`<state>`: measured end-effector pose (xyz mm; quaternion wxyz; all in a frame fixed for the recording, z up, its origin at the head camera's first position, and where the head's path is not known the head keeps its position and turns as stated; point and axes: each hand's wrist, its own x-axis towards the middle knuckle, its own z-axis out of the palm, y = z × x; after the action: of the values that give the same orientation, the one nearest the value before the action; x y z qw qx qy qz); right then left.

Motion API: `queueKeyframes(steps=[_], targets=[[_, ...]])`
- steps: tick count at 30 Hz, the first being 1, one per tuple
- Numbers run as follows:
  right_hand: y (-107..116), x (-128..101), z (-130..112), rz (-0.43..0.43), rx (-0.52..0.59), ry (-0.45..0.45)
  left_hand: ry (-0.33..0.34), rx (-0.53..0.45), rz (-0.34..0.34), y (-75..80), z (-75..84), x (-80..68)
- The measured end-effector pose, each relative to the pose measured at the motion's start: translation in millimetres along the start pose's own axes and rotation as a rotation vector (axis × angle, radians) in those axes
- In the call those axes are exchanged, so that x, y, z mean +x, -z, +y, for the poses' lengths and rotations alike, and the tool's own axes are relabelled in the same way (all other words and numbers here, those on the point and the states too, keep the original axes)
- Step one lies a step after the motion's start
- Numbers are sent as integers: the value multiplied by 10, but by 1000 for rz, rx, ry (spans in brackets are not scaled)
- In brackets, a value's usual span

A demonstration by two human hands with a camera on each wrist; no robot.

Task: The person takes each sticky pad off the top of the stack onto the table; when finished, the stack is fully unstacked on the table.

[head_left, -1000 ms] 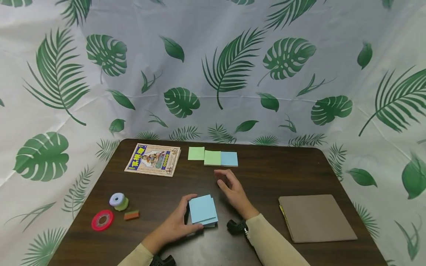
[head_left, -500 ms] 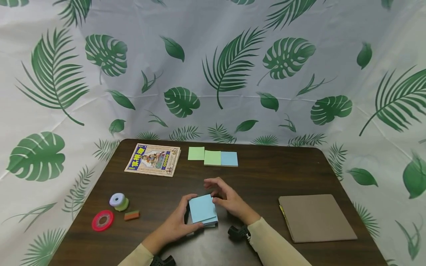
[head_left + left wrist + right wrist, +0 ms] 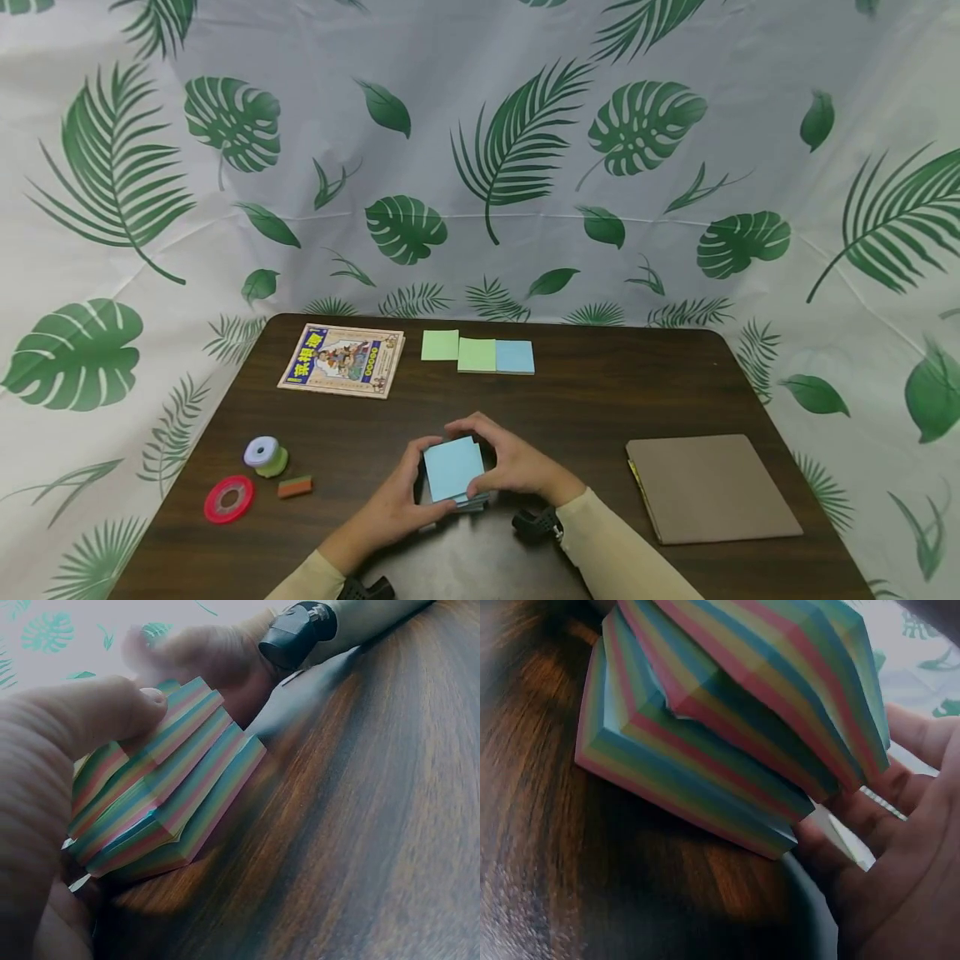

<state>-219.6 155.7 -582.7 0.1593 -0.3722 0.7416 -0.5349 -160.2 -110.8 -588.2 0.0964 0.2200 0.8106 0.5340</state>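
Blue-topped note stack [image 3: 452, 471]: one, two hands [image 3: 390, 508] gripping.

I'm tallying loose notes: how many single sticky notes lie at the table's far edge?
3: a green note leftmost, a second green note in the middle, a blue note rightmost. Others could hide underneath.

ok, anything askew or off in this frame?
Yes: the rainbow-edged sticky-note block with the blue top sheet, held between the left hand and right hand, is twisted. Its layers sit stepped and fanned rather than squared. The loose green and blue notes overlap slightly.
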Motion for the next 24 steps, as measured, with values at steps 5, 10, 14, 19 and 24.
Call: queueKeyframes(steps=[5, 10, 14, 19, 24], targets=[[-15, 4, -16, -9, -52, -43, -11, -1, -9, 12, 19, 0], [-17, 5, -27, -12, -44, -53, -16, -2, -9, 17, 29, -2], [-10, 3, -34, -9, 2, -100, -4, 5, -7, 17, 34, -2], [12, 7, -8, 32, 70, -135, 5, -11, -13, 18, 25, 16], [31, 7, 52, 83, 124, -107, 24, -35, -19, 10, 16, 26]])
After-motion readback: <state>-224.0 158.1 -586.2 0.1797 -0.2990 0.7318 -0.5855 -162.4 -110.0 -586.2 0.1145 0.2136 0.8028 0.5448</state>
